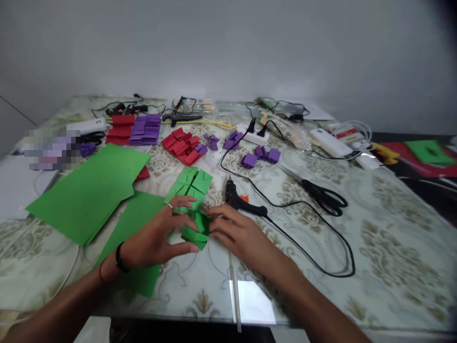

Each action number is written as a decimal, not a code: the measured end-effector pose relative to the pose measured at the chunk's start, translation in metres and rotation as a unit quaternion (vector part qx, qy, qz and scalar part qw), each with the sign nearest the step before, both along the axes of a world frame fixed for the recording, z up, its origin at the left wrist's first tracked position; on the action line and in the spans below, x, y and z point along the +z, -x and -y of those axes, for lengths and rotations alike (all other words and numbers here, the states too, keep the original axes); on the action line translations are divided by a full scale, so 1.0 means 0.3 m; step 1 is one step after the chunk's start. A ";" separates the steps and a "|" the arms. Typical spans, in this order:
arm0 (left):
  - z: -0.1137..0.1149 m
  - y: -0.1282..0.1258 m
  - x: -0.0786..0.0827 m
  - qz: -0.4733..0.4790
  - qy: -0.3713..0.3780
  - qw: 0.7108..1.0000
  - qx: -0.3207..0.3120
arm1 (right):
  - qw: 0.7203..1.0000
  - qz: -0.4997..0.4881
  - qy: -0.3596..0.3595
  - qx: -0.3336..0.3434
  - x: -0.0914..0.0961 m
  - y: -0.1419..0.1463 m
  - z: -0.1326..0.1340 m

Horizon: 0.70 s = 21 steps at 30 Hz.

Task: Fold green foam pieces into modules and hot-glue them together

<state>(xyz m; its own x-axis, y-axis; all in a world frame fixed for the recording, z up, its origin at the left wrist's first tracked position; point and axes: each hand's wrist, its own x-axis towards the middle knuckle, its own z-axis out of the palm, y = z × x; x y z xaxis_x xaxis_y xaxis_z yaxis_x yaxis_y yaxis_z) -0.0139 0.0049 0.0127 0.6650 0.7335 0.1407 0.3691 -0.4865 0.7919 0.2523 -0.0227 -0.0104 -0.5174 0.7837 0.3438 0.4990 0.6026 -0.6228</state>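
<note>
A small green folded paper piece (200,228), shaped like an open box, sits low over the table between my two hands. My left hand (160,233) grips its left side, with the thumb at the near edge and the index finger on the far side. Fingers of my right hand (239,233) are closed against its right side; that thumb is hidden. Just beyond lies a group of lighter green folded paper pieces (193,183), partly behind my left fingers. A black glue gun (243,199) rests beyond my right hand, nozzle pointing away.
Green paper sheets (96,190) lie at left. Red folded pieces (182,145) and purple ones (250,159) are farther back. Black-handled scissors (323,195) lie right, near the looping glue-gun cord (352,259). A white power strip (255,136) stands behind; a clear glue stick (234,295) lies in front.
</note>
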 end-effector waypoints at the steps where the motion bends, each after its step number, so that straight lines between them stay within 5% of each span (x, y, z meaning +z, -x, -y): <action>1: 0.002 0.000 -0.001 -0.003 0.006 1.000 -0.006 | 1.000 -0.001 0.002 0.001 -0.002 -0.001 0.000; 12: 0.014 -0.002 -0.023 -0.015 -0.049 0.998 0.021 | 0.996 -0.066 0.051 0.010 0.028 0.007 0.003; 21: 0.024 -0.024 -0.051 0.038 -0.063 0.996 0.046 | 0.970 -0.156 0.163 -0.095 0.029 0.036 0.010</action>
